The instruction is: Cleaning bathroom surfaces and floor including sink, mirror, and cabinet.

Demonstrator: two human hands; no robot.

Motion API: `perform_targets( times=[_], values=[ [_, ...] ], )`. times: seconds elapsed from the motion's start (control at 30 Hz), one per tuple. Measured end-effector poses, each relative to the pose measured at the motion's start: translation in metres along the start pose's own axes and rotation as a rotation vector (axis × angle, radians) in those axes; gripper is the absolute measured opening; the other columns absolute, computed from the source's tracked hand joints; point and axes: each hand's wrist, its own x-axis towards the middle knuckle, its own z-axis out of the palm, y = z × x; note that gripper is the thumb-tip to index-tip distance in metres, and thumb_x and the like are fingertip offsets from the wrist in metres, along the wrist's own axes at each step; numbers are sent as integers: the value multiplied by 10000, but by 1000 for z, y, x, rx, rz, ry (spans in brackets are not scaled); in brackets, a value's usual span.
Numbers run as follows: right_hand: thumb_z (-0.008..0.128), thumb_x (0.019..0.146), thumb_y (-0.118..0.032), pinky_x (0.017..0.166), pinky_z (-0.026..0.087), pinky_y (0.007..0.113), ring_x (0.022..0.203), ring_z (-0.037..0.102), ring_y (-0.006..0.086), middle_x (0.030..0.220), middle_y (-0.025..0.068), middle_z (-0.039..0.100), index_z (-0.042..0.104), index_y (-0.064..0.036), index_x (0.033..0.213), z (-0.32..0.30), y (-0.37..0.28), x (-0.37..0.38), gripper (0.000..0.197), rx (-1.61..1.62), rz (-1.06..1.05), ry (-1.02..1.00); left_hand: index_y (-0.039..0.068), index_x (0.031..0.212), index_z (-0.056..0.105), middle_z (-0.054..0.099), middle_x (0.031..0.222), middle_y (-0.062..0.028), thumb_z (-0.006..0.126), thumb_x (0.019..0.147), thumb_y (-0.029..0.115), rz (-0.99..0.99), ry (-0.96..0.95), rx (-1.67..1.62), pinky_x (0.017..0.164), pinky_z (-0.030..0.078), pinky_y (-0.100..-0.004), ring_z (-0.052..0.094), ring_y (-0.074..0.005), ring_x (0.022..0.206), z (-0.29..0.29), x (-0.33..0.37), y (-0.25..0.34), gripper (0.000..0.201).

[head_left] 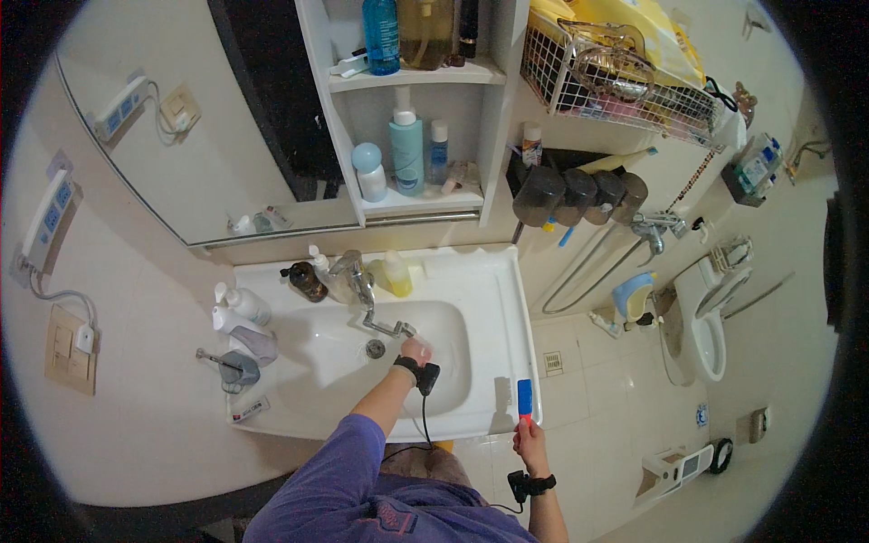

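Note:
My left hand (417, 350) is over the sink basin (308, 380), right at the end of the jointed chrome faucet (360, 282). Its fingers are small and blurred here, so I cannot make out whether they hold anything. To the right, beyond the front right corner of the counter, my right hand (529, 441) is closed around the lower end of a small flat tool (525, 396), blue above and red below. The tool stands upright over the counter's right edge; its exact kind does not show. Both wrists wear black straps with small devices and cables.
Pump bottles (244, 306) and a grey cup-like holder (239, 369) line the counter's left side. Behind the basin stand a dark bottle (304, 282) and a yellow soap bottle (396, 274). Above hang a bottle shelf (416, 81) and dark cups (579, 195). A toilet (701, 326) is at right.

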Motion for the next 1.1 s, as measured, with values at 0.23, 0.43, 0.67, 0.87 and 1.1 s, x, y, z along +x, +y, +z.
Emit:
perform_targets(
  times=[0.23,0.43,0.67,0.87,1.1],
  values=[
    [457,903,-359,413,342,203,463,407,60,559,-19,442,502,-50,788,8,-13,7,333,-79,-20,-49,45,958,527,587,849,-106,517,807,188,624,-359,579,660,466,-344,563,-262,711,-20,9,0,208],
    [454,904,-370,415,338,200,468,408,58,563,-22,443,498,-60,779,6,-15,4,337,-54,-14,-65,43,1015,492,568,905,-107,519,866,303,-114,-418,-232,639,483,-334,558,-251,782,0,-7,10,301],
    [432,913,-351,379,307,202,415,377,63,516,-20,409,485,-67,767,-4,-5,0,324,-32,-8,-16,58,997,495,544,826,-111,543,854,338,-17,-207,-227,547,503,-335,555,-219,692,38,-43,3,319],
    [431,912,-358,377,307,205,409,376,63,505,-22,405,486,-65,756,-10,-2,2,336,-70,-23,-9,54,1005,511,551,859,-145,552,849,270,102,-287,-469,705,506,-372,547,-271,781,35,-35,-1,270],
    [430,912,-360,375,305,204,406,374,63,507,-23,405,486,-66,754,-12,-2,3,338,-57,-23,-16,66,950,517,541,819,-111,597,830,251,217,-215,-408,698,476,-326,528,-222,750,48,-38,-2,235]
  ],
)
